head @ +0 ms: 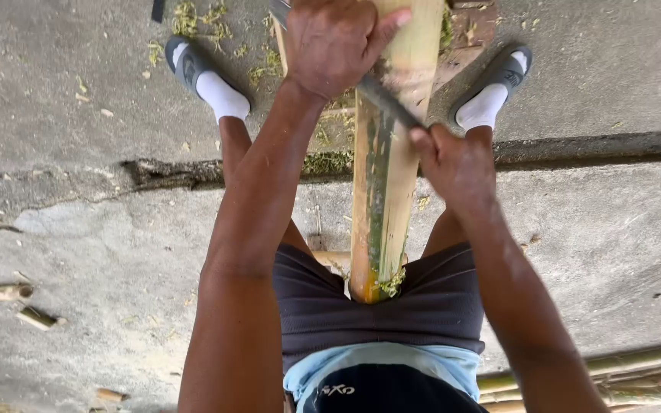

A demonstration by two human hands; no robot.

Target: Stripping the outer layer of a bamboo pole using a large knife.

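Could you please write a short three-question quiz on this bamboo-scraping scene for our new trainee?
1. True or false: both hands grip one dark blade laid across the bamboo pole.
2. Which hand lies farther along the pole, toward the feet: A) the left hand or B) the right hand?
3. What lies scattered on the concrete floor near the left sandal?

Key: 1 true; 2 A; 3 green shavings.

Bamboo pole (382,191) runs lengthwise between the legs, blade (380,95) across it; left hand (330,42) beyond, right hand (457,164) right. Bamboo offcuts (9,302) lie left.
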